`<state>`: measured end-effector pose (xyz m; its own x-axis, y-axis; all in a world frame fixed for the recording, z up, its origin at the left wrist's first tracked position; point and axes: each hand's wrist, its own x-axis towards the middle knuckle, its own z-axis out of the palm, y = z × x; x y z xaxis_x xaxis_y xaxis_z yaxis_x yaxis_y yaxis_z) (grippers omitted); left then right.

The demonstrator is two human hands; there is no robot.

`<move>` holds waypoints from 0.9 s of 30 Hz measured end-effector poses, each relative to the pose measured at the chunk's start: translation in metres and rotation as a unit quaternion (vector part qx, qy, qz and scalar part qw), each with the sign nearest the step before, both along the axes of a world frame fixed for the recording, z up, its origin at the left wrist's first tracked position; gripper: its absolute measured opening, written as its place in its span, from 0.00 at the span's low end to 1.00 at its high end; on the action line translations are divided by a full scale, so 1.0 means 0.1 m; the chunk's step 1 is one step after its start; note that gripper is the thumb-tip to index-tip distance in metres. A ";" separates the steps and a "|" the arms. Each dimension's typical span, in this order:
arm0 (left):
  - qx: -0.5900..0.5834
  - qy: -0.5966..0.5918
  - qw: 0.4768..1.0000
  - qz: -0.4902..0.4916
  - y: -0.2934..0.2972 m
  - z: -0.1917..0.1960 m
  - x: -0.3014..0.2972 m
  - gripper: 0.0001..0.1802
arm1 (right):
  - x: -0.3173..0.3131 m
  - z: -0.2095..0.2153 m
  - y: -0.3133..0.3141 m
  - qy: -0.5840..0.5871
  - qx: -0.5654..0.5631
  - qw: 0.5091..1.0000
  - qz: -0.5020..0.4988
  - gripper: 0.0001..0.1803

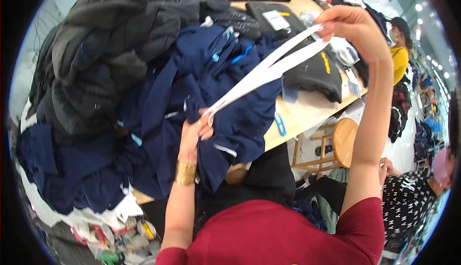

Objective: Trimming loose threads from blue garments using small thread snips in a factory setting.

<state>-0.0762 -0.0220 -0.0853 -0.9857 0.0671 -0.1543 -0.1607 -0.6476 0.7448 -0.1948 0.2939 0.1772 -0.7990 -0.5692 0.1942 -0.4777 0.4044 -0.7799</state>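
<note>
A long white fabric strip [254,78] is stretched on a slant between my two hands, above a heap of navy garments [163,97]. My left hand [199,126] grips its lower end, where the strip twists into a thin loop by the fingers. Raised to the upper right, my right hand [353,30] pinches the other end, and there the strip parts into two bands. The navy cloth lies beneath my left hand, with small light-blue tabs [136,139] showing on it.
Dark grey garments [96,58] are piled high at the left. Folded black garments [312,75] lie on the wooden table [297,109], near blue thread snips [280,125] at its edge. A wooden stool [345,142] stands at the right. One person in patterned black [408,198] is close by; another wears yellow [399,64].
</note>
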 end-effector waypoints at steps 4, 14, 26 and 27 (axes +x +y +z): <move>0.015 0.021 1.000 0.004 0.03 -0.01 0.10 0.08 | 0.20 -0.14 -0.02 0.128 -0.105 0.985 -0.053 0.07; -0.298 0.051 0.948 -0.097 0.42 0.78 0.30 0.28 | 1.01 -1.25 -0.39 0.096 0.055 0.994 0.004 0.04; -0.494 0.152 0.816 -0.260 0.95 0.61 0.35 0.13 | 1.62 -1.91 -0.21 -0.163 -0.074 0.983 -0.036 0.07; -0.478 0.176 0.822 -0.255 0.99 0.59 0.34 0.13 | 1.61 -1.92 -0.17 -0.187 -0.081 0.978 -0.035 0.07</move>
<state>-0.0419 0.0770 -0.0265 -0.8621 0.4991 -0.0876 0.1056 0.3461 0.9322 -0.0341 0.2770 -0.0152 -0.8674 -0.4963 -0.0369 -0.1215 0.2831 -0.9514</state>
